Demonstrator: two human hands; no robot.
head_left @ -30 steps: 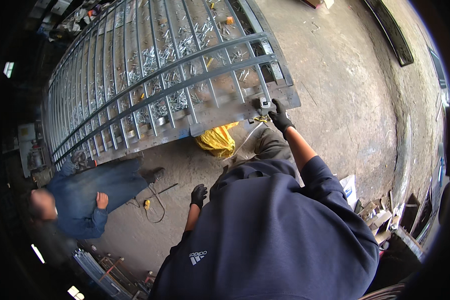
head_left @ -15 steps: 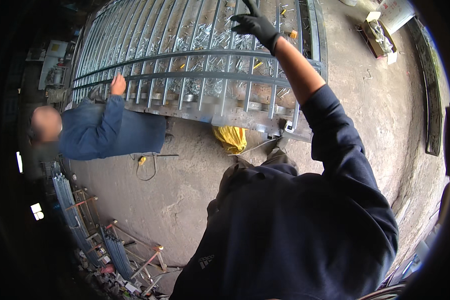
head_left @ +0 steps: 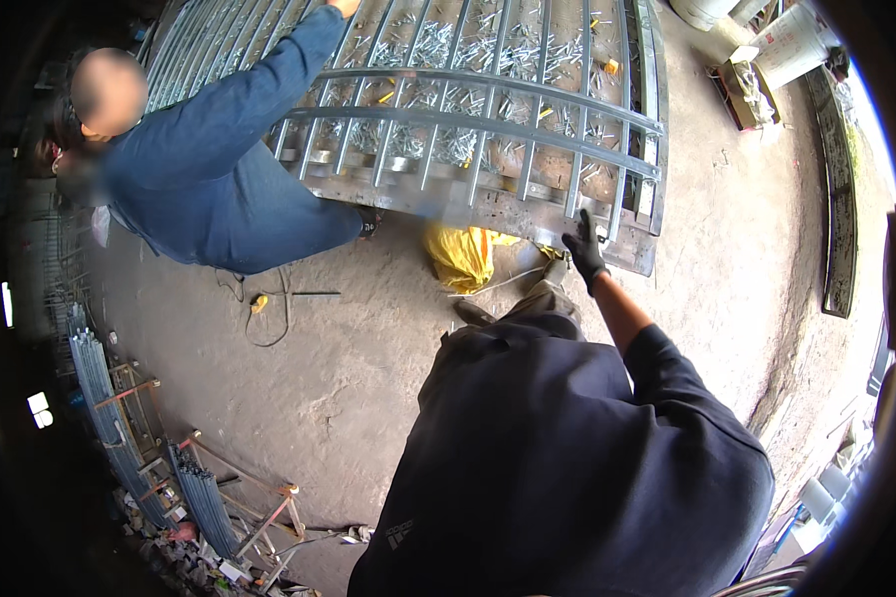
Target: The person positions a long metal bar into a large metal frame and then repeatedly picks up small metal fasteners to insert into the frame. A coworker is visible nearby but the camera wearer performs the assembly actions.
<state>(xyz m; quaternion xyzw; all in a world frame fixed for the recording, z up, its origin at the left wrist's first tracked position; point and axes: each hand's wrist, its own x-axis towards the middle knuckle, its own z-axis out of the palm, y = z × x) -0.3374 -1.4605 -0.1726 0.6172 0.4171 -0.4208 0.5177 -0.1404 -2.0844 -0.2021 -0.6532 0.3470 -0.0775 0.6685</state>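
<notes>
My right hand, in a black glove, is at the near right edge of the metal worktable. Its fingers point forward, stretched out and apart, and I see nothing in them. Close by are the lower ends of the upright bars of a galvanized steel railing panel, which lies flat on the table with two long rails across its bars. Whether the fingertips touch a bar or the table edge, I cannot tell. Many loose screws or nails are scattered beneath the panel. My left hand does not show.
A co-worker in blue leans over the table's left part, one arm stretched across the panel. A yellow sack lies under the near edge by my feet. Bundled metal tubes stand at lower left; an open carton sits at far right.
My right hand has come back from above the panel's far side down to the near edge. The co-worker has moved closer to the table and reaches farther across the panel.
</notes>
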